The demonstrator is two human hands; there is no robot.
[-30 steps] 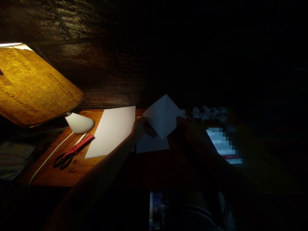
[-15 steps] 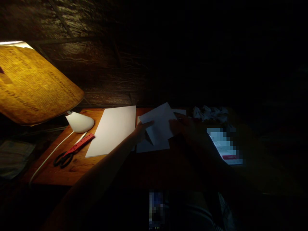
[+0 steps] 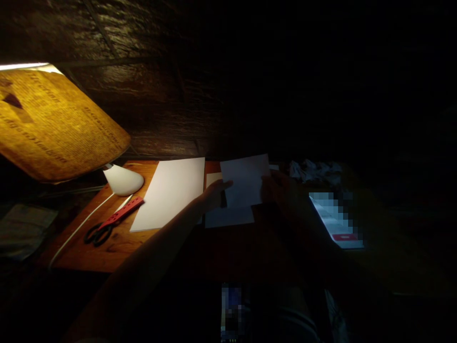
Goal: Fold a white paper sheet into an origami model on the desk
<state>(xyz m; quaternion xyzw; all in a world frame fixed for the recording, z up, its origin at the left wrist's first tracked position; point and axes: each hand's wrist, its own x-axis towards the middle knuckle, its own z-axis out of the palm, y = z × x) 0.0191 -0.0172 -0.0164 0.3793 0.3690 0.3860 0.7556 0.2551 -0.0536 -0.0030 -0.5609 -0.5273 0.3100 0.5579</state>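
Between my two hands a white sheet of paper (image 3: 246, 178) is held up, its broad face toward me. My left hand (image 3: 215, 194) is closed on its left edge, the thumb lying over the front. In deep shade, my right hand (image 3: 276, 186) grips the right edge; most of its fingers are hard to make out. Another white sheet (image 3: 230, 218) lies flat on the table beneath, partly covered. To the left lies a stack of white paper (image 3: 174, 190).
On the wooden table (image 3: 76, 255) stands a lamp with a yellow printed shade (image 3: 71, 124) and white base (image 3: 124, 181). Black-handled scissors (image 3: 98, 234) lie under a red strip (image 3: 123, 212). Crumpled paper (image 3: 314, 171) and a lit phone (image 3: 335, 221) are at the right.
The held sheet has turned from a slant to nearly level and stands straighter. Both hands have shifted slightly right in view, along with the whole scene.
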